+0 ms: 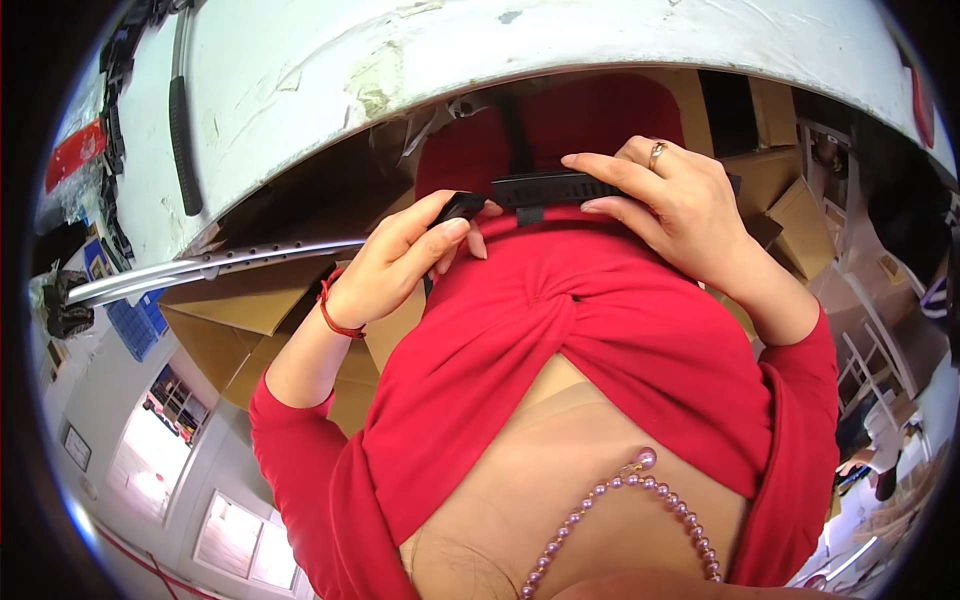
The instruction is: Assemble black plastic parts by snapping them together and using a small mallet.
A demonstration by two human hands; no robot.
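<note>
In front of my red top, just below the table edge, my right hand (680,205) grips a long black plastic strip (540,190) with a row of slots along it. Its thumb lies under the strip and its index finger along the top. Close to the strip's left end, my left hand (395,258) pinches a small black piece (460,208) between thumb and fingers. That piece is mostly covered by the fingers, so its kind does not show. A short dark tab (529,215) hangs beneath the strip.
The white, scuffed tabletop (480,45) curves across the far side. On its left lies a rod with a black grip (182,145). A perforated metal rail (225,262) juts in from the left, above cardboard boxes (240,325). More cardboard (803,230) stands at the right.
</note>
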